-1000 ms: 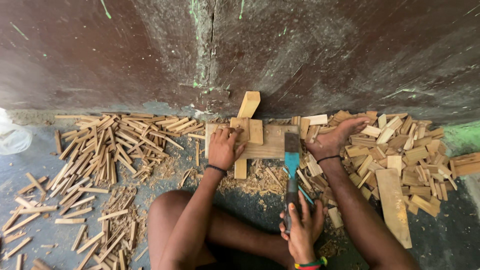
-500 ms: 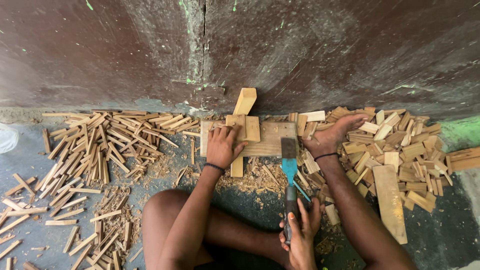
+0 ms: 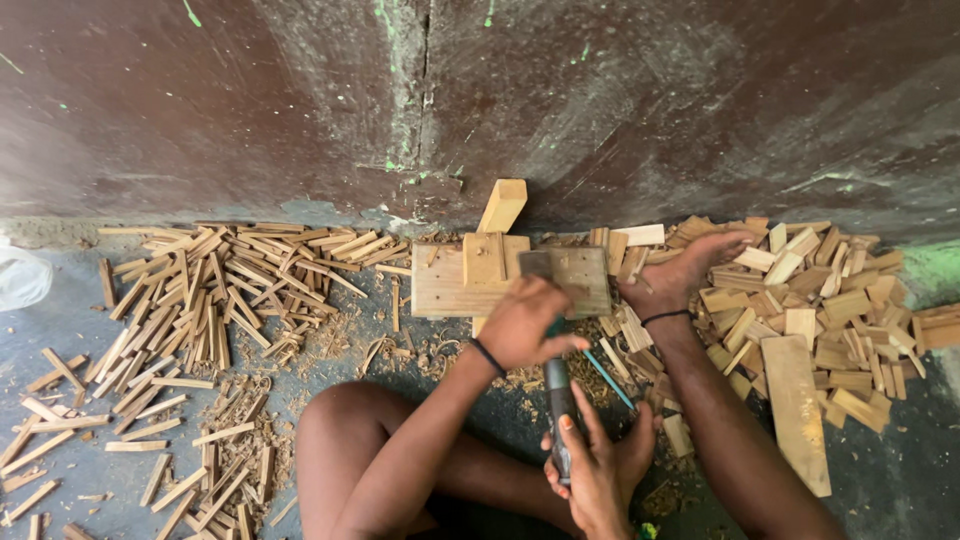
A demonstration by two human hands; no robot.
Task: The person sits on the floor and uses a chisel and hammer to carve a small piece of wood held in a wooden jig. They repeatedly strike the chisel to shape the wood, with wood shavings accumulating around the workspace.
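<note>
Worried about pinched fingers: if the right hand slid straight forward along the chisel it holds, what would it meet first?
Most likely the left hand, which lies over the chisel just ahead of the right hand. Beyond it comes the wooden board, though depth is hard to judge.

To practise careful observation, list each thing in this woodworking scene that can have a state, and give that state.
Chisel: blade flat on the board, held by both hands.
Left hand: closed over the chisel's shaft.
Right hand: wrapped round the chisel's handle.
Board: flat on the floor, a foot at its right end.
Wooden block: leaning against the wall.
Thin sticks: scattered loose.
Wood offcuts: heaped.
</note>
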